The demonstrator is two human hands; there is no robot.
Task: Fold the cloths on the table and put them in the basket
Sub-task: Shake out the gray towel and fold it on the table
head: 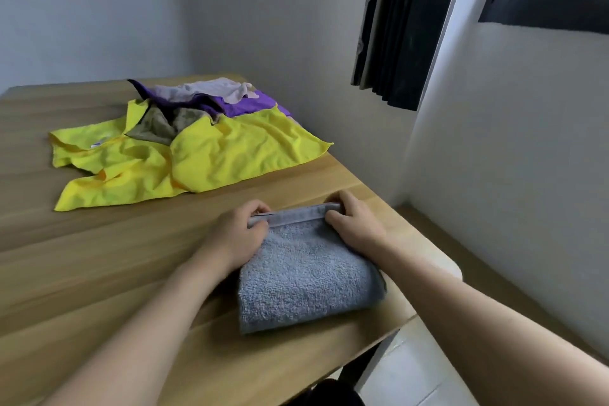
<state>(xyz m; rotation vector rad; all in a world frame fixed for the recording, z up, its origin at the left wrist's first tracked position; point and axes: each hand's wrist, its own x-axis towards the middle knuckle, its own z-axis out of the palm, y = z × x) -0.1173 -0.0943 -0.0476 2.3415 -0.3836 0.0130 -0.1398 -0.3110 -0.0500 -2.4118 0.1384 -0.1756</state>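
Two bare hands worked at the far hem of a folded grey-blue terry towel lying on the pale wooden table in the lower centre of the frame. The left hand pinched the hem's left corner with curled fingers; the right hand gripped its right corner the same way. By the look of it, the fold of this towel was nearly done, with the top edge being lined up on the layers beneath. The next move would probably call for either one more fold or lifting the towel whole, with the layers kept from sliding apart, and carrying it to the basket, which was nowhere in view.

One loose heap waited in the upper left of the frame. I counted at least five unfolded cloths in it: two bright yellow smooth cloths, one purple cloth, one olive-brown cloth and one pale pink cloth on top, though overlaps made the exact count uncertain. So most of the task seemed to lie ahead.
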